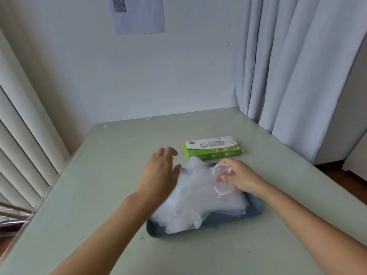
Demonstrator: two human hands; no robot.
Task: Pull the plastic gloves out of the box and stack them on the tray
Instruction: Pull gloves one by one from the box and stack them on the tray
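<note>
Many clear plastic gloves [198, 197] are lying heaped on the blue tray [256, 212]. Right hand [240, 178] grip is pinching one glove above them; left hand [158, 171], fingers apart, is hovering beside. Lowering it flat, then smoothing leftward, should keep the stack tidy; the green box [213, 147] is sitting just beyond the grip.

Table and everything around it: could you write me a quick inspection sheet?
Surface: pale green table, a few small specks.
Job's things: green glove box at the back; blue tray in front, piled with clear plastic gloves.
Clutter: nothing seen.
Hands: left hand open, blurred, above the pile's left edge; right hand, fingers pinching a glove.
Cables: nothing seen.
Surroundings: white wall, paper with QR code, curtains on the right.
</note>
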